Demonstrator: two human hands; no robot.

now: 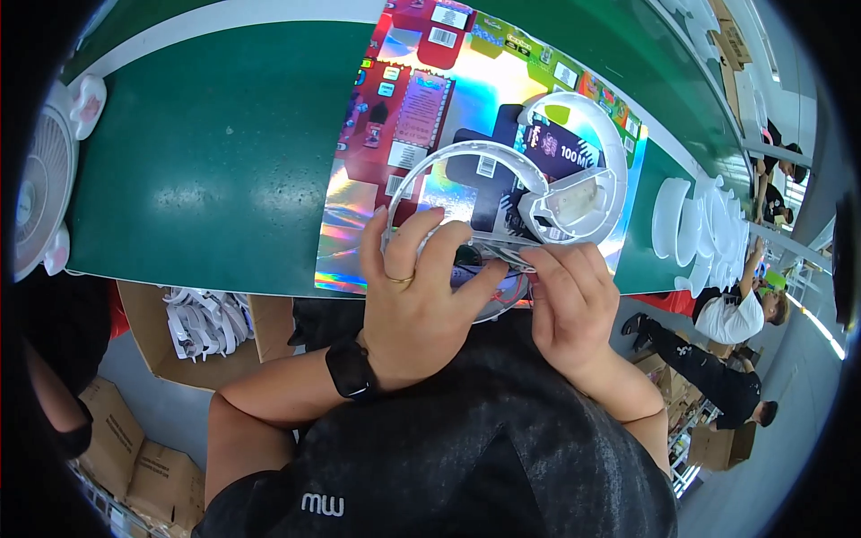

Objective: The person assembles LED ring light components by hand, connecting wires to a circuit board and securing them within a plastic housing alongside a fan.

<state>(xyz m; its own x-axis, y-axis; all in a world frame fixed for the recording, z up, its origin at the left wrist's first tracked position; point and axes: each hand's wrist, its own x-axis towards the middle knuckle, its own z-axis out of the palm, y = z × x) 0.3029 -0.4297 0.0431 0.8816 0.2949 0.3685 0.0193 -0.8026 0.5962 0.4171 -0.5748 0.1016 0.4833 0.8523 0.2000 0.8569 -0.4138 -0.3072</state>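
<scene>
A white curved plastic housing (485, 151), shaped like an open ring, lies at the front edge of the printed sheet. My left hand (414, 291), with a gold ring and a black watch, grips its near left side with bent fingers. Thumb and fingers of my right hand (574, 305) are pinched together at the housing's near right side, by some thin dark and silvery parts (513, 257). What exactly they pinch is partly hidden by the fingers. Just beyond is a second white curved housing (614, 143) with a wide flat end, resting on the sheet.
Shiny printed cardboard (466, 94) covers part of the green table (215, 161). A white fan (45, 184) stands at the left edge. White curved pieces (704, 224) are stacked at right. A carton (148, 336) of white parts sits below the table; other people work far right.
</scene>
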